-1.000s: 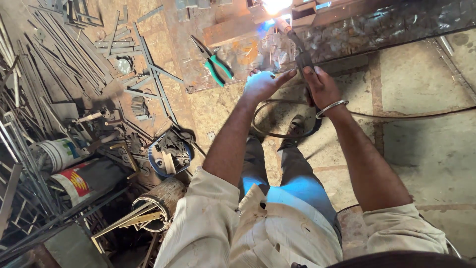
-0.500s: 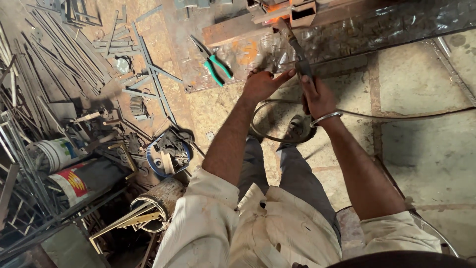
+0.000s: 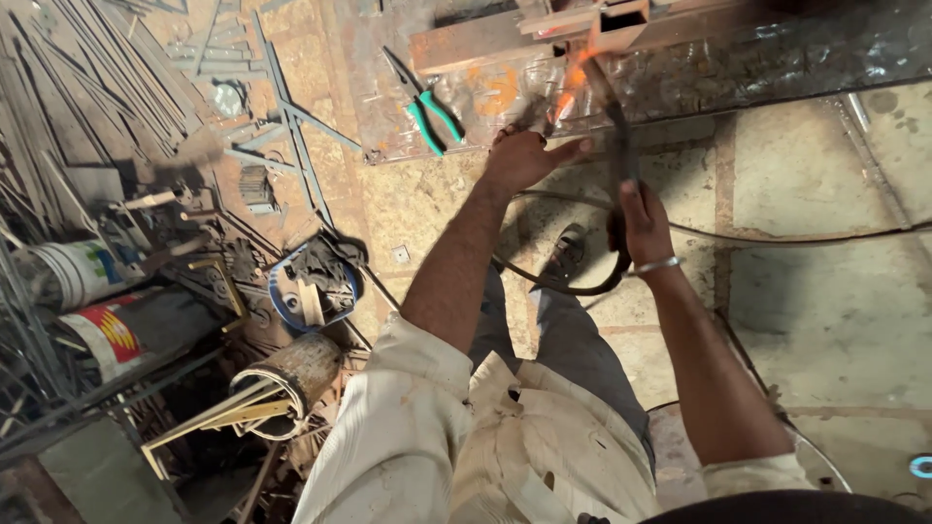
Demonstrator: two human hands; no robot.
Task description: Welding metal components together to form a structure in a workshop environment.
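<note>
Right hand (image 3: 643,215) grip low on welding holder (image 3: 614,116) — tip above (glowing).

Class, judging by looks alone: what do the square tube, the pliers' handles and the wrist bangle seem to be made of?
Square tube: likely steel, dull rusty-brown, hollow end visible.
Pliers: handles look like plastic or rubber sleeves, bright green.
Bangle: seemingly polished metal, silvery shine.

A stained concrete floor (image 3: 825,320) carries green-handled pliers (image 3: 427,107) on a rusty steel sheet (image 3: 680,78), thin grey metal rods (image 3: 87,97) heaped at its left edge
</note>
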